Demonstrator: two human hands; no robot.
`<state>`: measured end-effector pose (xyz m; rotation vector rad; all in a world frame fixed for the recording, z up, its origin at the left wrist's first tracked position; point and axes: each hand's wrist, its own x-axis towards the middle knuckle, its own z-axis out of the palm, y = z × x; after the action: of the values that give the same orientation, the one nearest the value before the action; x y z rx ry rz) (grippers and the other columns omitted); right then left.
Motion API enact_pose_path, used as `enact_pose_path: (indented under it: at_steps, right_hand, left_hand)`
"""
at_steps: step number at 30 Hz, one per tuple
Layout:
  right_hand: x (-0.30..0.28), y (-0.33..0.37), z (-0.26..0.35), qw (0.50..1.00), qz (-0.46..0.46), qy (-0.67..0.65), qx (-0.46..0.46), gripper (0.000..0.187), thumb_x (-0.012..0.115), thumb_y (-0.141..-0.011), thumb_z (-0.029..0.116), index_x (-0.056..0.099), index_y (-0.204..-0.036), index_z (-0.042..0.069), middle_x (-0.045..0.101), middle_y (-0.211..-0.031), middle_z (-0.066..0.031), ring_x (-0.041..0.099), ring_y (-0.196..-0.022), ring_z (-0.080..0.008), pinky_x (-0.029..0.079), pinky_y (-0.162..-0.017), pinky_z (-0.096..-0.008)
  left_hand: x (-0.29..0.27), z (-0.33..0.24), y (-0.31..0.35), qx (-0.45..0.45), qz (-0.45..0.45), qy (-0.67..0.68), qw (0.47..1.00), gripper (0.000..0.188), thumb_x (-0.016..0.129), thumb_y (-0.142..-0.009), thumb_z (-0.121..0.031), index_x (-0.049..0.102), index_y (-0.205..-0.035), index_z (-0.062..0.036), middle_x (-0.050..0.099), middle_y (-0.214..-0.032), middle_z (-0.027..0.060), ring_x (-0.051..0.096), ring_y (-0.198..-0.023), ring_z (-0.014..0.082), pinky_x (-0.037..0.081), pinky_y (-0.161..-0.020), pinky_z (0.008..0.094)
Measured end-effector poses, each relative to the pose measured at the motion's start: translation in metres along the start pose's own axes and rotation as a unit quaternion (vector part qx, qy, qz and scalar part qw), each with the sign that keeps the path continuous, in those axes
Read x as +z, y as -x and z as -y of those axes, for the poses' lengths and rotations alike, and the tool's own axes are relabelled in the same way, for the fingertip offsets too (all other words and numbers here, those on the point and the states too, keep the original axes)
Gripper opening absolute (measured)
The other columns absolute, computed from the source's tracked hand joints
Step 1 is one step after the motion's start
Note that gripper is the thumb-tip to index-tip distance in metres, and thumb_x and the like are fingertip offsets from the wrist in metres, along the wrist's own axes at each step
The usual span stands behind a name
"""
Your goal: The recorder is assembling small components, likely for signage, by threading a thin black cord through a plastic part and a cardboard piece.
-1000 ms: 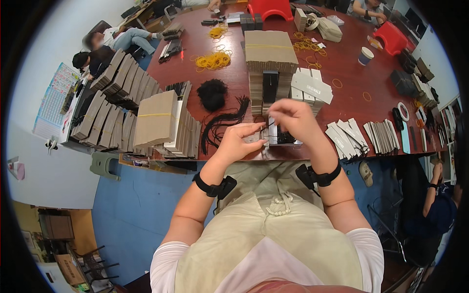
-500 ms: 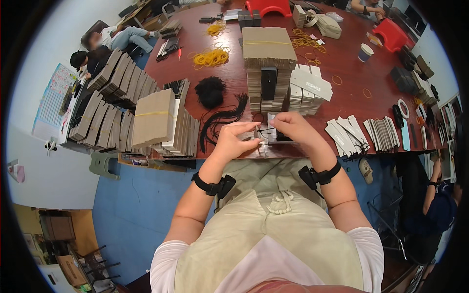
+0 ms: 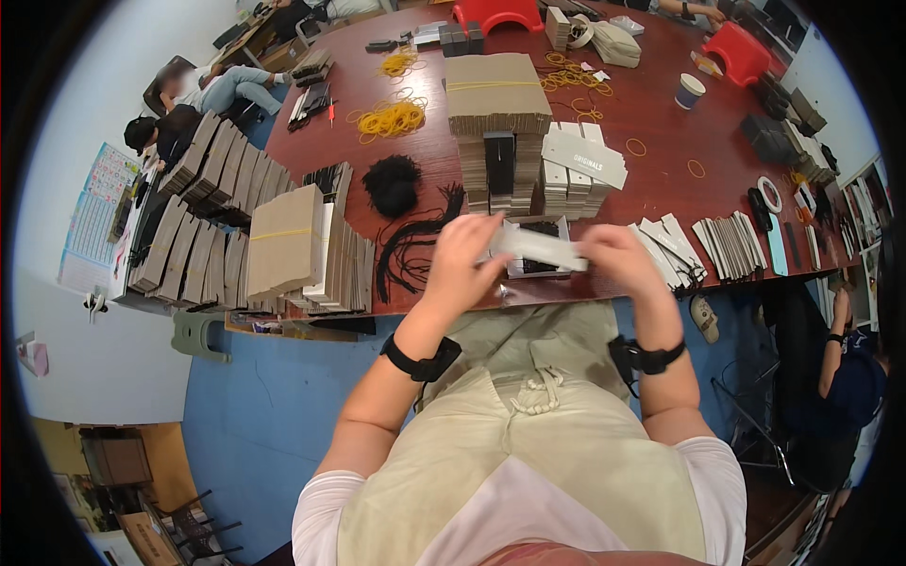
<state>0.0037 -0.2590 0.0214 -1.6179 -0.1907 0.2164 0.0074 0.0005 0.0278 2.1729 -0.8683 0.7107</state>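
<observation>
My left hand (image 3: 464, 257) and right hand (image 3: 615, 261) each grip an end of one white card strip (image 3: 540, 247). It's long, flat, blurred. One small open box (image 3: 538, 253) sits under it on the counter (image 3: 661, 179).

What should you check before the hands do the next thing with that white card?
1. Both hands hold the white card: left hand and right hand grip its ends: ok.
2. White card flat, not bent: cannot tell, blurred.
3. Small open box under the card: ok.
4. Black cords within reach by the left hand: ok.
5. Stack of white cards ready behind: ok.
</observation>
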Motion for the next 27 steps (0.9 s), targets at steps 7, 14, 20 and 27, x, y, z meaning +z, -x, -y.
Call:
enact_pose_path:
  at_steps: [7,14,20,27]
  right_hand:
    - [-0.115,0.087,-0.026,0.959,-0.221,-0.103,0.145,0.015,0.06,-0.085,0.017,0.061,-0.081,0.003,0.047,-0.052,0.0028,0.035,-0.039,-0.0043,0.022,-0.036,-0.0211]
    - [-0.106,0.088,-0.018,0.779,-0.358,0.506,0.095,0.022,0.061,-0.083,0.025,0.065,-0.086,0.003,0.061,-0.063,-0.0086,0.058,-0.057,-0.0262,0.045,-0.054,-0.0341]
    - [-0.076,0.067,0.013,0.729,-0.442,0.517,-0.083,0.021,0.06,-0.084,0.021,0.063,-0.096,0.005,0.059,-0.087,-0.0081,0.058,-0.079,-0.0207,0.045,-0.066,-0.0304]
    - [0.048,-0.012,0.012,0.99,0.057,-0.121,0.052,0.025,0.063,-0.085,0.014,0.065,-0.105,-0.001,0.059,-0.077,-0.0007,0.05,-0.063,-0.0059,0.039,-0.055,-0.0201]
  left_hand:
    - [0.026,0.025,0.025,-0.137,0.094,0.049,0.985,0.017,0.064,-0.078,-0.014,0.063,-0.091,-0.0035,0.06,-0.09,0.0123,0.054,-0.091,0.0335,0.043,-0.08,0.0406]
    - [0.037,0.03,0.033,-0.15,0.117,0.066,0.979,0.012,0.059,-0.081,-0.012,0.058,-0.086,-0.0012,0.059,-0.085,0.0143,0.054,-0.086,0.0337,0.043,-0.077,0.0404]
    - [0.009,-0.006,0.002,-0.194,0.111,0.178,0.958,0.013,0.055,-0.086,-0.01,0.051,-0.093,-0.0003,0.057,-0.079,0.0151,0.057,-0.074,0.0306,0.046,-0.066,0.0354]
    - [0.017,-0.011,-0.001,-0.165,0.116,0.213,0.956,0.01,0.056,-0.088,-0.008,0.051,-0.093,-0.0004,0.055,-0.076,0.0094,0.051,-0.063,0.0173,0.043,-0.058,0.0271]
